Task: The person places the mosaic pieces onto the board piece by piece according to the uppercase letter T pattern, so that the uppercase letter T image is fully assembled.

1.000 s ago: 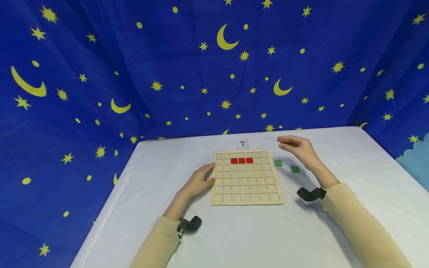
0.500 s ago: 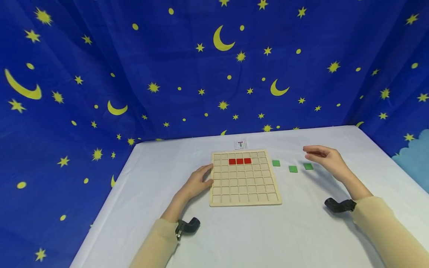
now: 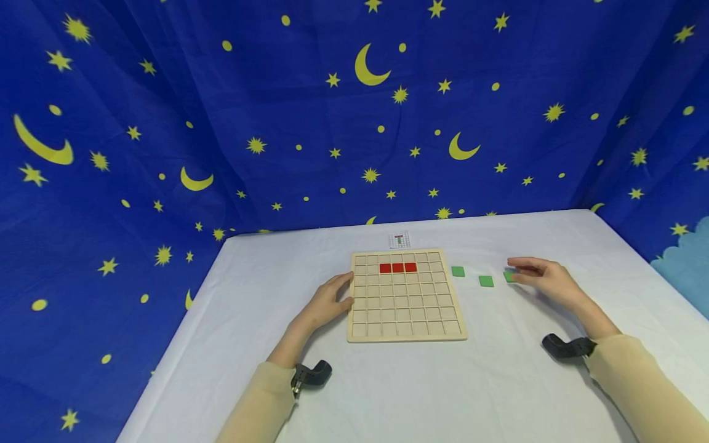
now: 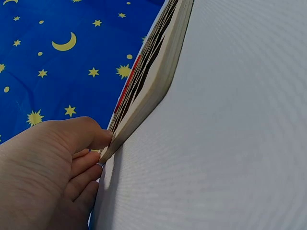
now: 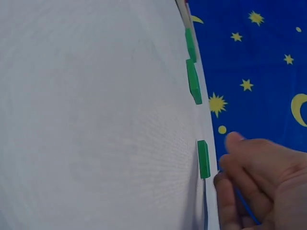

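In the head view, my left hand (image 3: 327,301) rests against the left edge of a wooden grid board (image 3: 408,338), thumb and fingers spread apart along it. The left wrist view has the thumb of my left hand (image 4: 53,167) touching the edge of the board (image 4: 165,72). Three red square tiles (image 3: 397,267) lie in a row in the board's upper cells. My right hand (image 3: 551,283) hovers at the rightmost green tile (image 3: 508,277), partly covering it. Seen from the right wrist, my right hand (image 5: 259,177) is apart from the nearest green tile (image 5: 204,159), holding nothing.
Two more green tiles, one near the board (image 3: 458,271) and another farther right (image 3: 486,281), lie on the white tabletop (image 3: 421,394). A small printed card (image 3: 399,240) lies behind the board. Blue star-patterned cloth (image 3: 310,111) rises behind the table.
My right hand has moved rightward from beside the board, then down toward the rightmost green tile. My left hand stays at the board's edge. The red tiles keep their cells.
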The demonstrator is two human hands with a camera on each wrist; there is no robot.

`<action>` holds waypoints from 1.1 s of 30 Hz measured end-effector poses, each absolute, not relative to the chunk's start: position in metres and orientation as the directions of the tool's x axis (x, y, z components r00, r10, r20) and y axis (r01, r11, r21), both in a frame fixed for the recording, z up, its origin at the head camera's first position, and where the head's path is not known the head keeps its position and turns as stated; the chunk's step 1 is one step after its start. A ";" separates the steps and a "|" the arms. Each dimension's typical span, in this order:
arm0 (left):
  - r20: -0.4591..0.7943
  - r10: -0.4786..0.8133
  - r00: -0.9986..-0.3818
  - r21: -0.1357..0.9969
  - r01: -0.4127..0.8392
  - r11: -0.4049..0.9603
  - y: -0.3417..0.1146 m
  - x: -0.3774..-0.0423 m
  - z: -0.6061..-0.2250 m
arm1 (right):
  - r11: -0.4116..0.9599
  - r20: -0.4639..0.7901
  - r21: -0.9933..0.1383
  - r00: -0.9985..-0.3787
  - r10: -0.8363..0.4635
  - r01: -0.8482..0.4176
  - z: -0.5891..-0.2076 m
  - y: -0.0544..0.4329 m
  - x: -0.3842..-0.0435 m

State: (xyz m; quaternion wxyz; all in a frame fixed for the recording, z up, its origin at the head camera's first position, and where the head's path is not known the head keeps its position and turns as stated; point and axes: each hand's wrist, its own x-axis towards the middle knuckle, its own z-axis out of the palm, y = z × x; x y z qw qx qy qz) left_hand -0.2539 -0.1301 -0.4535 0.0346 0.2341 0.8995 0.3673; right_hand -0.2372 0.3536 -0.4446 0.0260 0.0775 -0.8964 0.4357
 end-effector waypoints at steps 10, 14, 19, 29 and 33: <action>0.121 0.445 -0.887 0.673 0.403 0.621 -0.131 -0.254 -0.457 | 0.704 0.098 -0.689 -0.985 -0.144 -0.172 -0.451 0.355 -0.234; 0.118 0.447 -0.887 0.670 0.403 0.624 -0.130 -0.254 -0.457 | 0.726 0.120 -0.664 -0.984 -0.135 -0.181 -0.451 0.355 -0.233; 0.124 0.448 -0.885 0.658 0.411 0.631 -0.131 -0.255 -0.456 | 0.731 0.136 -0.657 -0.983 -0.123 -0.182 -0.454 0.356 -0.234; 0.128 0.449 -0.884 0.671 0.411 0.617 -0.131 -0.254 -0.456 | 0.721 0.199 -0.663 -0.976 -0.092 -0.203 -0.459 0.357 -0.235; 0.122 0.448 -0.885 0.665 0.408 0.625 -0.131 -0.254 -0.456 | 0.664 0.197 -0.728 -0.980 -0.036 -0.170 -0.453 0.354 -0.234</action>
